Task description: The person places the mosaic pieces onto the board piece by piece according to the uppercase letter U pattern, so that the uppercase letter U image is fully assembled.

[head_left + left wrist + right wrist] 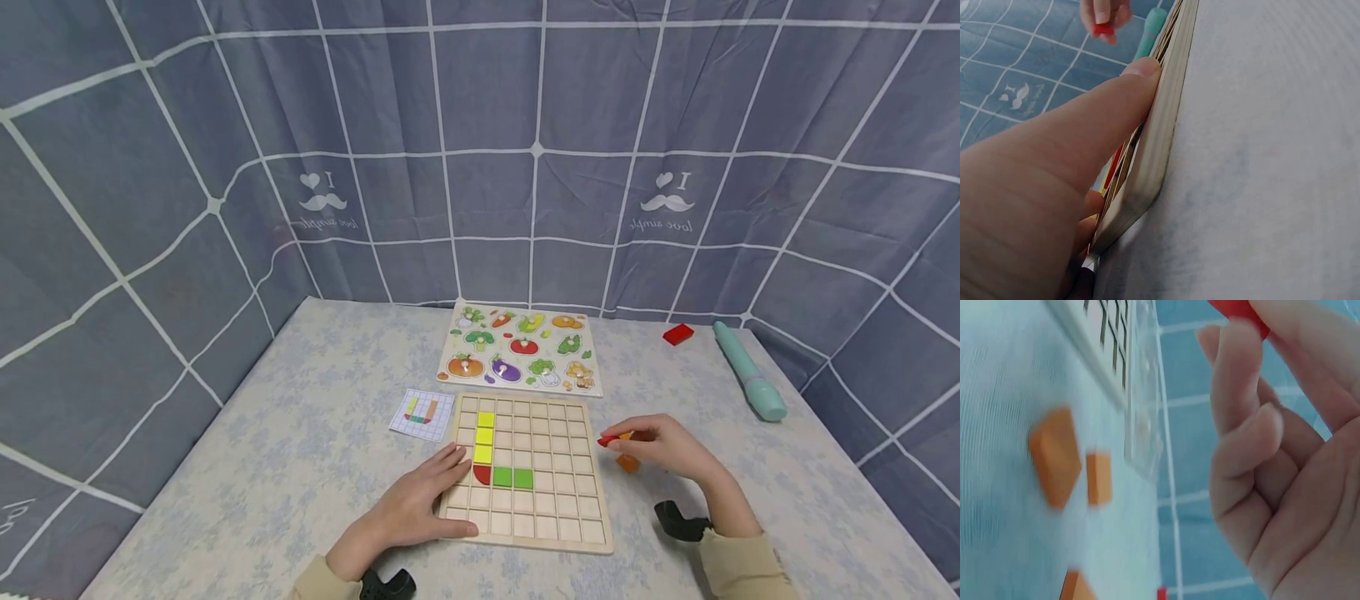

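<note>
Viewing the table point(300, 467) from my remote station, I confirm the hands are apart, one on each side of the grid board point(567, 506). The left hand point(420, 504) rests on the board's left side with its fingers extended; its thumb touches the rim. The right hand point(667, 447) pinches a red piece point(1240, 311) between thumb and fingers, raised just beside the board's right edge. In the board, three yellow squares point(484, 436) form a column; below them sits a dark red piece point(482, 475) with a rounded corner, and two green squares point(513, 477) continue the row to the right. I locate three orange pieces point(1055, 457) on the table near the right hand. A pattern card point(422, 415) lies left of the board; a vegetable puzzle point(553, 343) lies behind it. A teal cylinder point(750, 372) occupies the far right.
</note>
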Tool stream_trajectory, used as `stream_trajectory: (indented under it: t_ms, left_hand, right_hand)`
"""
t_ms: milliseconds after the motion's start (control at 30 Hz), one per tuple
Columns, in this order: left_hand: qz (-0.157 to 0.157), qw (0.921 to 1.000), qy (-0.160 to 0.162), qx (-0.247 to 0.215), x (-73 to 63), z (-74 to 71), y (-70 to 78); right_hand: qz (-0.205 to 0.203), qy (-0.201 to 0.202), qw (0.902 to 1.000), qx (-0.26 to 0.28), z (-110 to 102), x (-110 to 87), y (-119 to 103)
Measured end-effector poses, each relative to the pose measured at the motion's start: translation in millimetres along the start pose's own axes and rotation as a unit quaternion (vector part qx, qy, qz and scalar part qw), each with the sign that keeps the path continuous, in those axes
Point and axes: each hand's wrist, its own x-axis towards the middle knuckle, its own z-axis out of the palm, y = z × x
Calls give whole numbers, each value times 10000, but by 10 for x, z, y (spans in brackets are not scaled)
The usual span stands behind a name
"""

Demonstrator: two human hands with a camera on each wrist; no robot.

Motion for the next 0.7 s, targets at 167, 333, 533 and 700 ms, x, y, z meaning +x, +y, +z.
stream_trajectory:
  t_ms: [167,333,533,700]
  left_hand:
    - [86,9999,69,81,4,8,-10]
    - [37,10000,15,43,3,11,-14]
    - [44,10000,34,77,4,10,-23]
    - [68,9999,45,71,7,11,-21]
  right_hand:
    - [-410,-221,9989,84,157,100,-190]
    - [-648,-358,9971,179,324,186,-308]
    - [-915,-450,9948,-58,457,285,-305]
    - [-860,-707,9937,-145,527,341,-264]
